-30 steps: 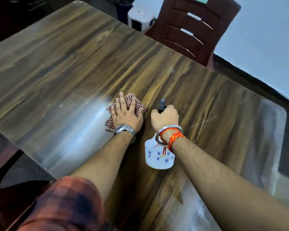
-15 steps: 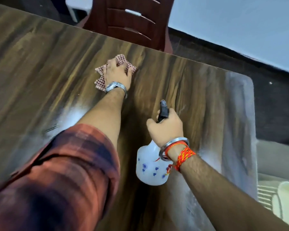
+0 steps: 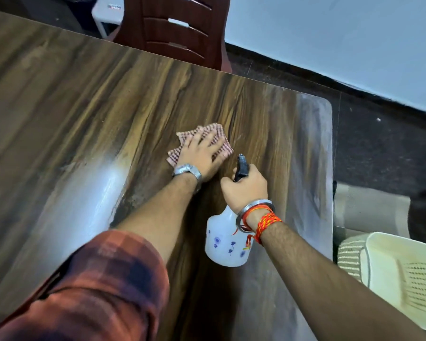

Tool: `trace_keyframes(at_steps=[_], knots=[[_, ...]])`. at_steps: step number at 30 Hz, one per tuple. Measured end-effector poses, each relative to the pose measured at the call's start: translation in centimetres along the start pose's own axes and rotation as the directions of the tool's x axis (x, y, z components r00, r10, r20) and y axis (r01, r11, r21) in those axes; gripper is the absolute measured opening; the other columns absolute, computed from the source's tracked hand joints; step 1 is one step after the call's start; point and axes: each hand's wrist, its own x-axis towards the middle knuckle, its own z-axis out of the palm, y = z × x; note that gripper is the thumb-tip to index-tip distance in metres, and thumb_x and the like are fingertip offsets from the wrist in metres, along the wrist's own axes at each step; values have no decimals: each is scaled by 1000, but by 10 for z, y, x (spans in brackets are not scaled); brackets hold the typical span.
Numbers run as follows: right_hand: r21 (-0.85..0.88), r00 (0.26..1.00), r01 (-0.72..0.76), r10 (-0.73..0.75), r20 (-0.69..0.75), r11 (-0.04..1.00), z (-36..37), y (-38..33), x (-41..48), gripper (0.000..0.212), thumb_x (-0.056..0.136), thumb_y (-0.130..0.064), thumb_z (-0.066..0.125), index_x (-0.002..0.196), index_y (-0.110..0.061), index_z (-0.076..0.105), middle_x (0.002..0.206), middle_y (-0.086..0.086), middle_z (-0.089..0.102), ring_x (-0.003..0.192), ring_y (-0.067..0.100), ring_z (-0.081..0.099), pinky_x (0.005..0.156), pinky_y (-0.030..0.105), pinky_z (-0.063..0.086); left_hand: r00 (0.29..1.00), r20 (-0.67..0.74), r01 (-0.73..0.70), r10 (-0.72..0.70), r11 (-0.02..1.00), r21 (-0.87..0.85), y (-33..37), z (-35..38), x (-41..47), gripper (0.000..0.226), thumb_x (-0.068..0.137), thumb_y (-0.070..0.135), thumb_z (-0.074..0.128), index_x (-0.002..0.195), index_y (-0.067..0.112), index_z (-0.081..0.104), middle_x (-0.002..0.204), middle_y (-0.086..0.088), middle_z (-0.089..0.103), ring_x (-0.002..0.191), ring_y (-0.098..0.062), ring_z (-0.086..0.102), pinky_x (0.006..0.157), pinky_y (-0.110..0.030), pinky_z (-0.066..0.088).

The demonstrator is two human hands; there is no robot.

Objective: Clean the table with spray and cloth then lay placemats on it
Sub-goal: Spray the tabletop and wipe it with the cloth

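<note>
My left hand [image 3: 202, 156] presses flat on a red-and-white checked cloth [image 3: 208, 132] in the middle of the dark wood-grain table [image 3: 84, 107]. My right hand [image 3: 246, 190] grips the black trigger head of a white spray bottle [image 3: 225, 242] with small blue flowers, held just above the table, right of and close to the left hand. The nozzle points away from me, past the cloth. No placemats are in view.
A dark red chair [image 3: 180, 28] stands at the table's far edge. A cream plastic chair [image 3: 403, 274] sits at the right, beyond the table's right edge. A pale wall and dark floor lie behind. Streaky glare marks the table's left and right parts.
My left hand has drawn the cloth back from near the far edge toward me, ending close beside the bottle. My right hand keeps its grip on the spray bottle.
</note>
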Motion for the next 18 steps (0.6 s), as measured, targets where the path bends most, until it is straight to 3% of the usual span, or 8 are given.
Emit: trace_keyframes(at_steps=[4,11,14,18], knots=[[-52,997,59,-56,52,997,-38,31,-36,20,73,-22,61,86,-7,58,89,11,65,82,32,60,72,34,49,1000,3,-13,13,1000,-22,41,22,-85,57,95,63,25,147,40,33,160,8,22,148,-22,9,119,-43,9],[-117,958,199,-168,235,973,-110,88,-116,15,70,-19,60,81,-10,54,91,12,63,83,33,57,67,32,43,967,-13,255,-255,966,-51,103,52,-239,62,93,69,21,150,44,21,162,13,7,149,-19,-3,119,-44,-4],[-101,945,208,-174,276,973,-127,111,-145,18,70,-18,60,83,-8,56,92,12,64,84,33,57,72,35,46,967,7,253,-253,967,-38,144,68,-291,61,93,67,19,150,45,18,162,12,4,149,-19,-7,119,-44,-7],[-91,925,229,-187,332,969,-145,137,-176,17,63,-25,58,70,-16,45,82,9,55,73,25,47,65,31,38,981,53,186,-185,982,-20,198,83,-338,59,96,60,14,151,41,17,162,13,2,148,-19,-14,118,-43,-11]])
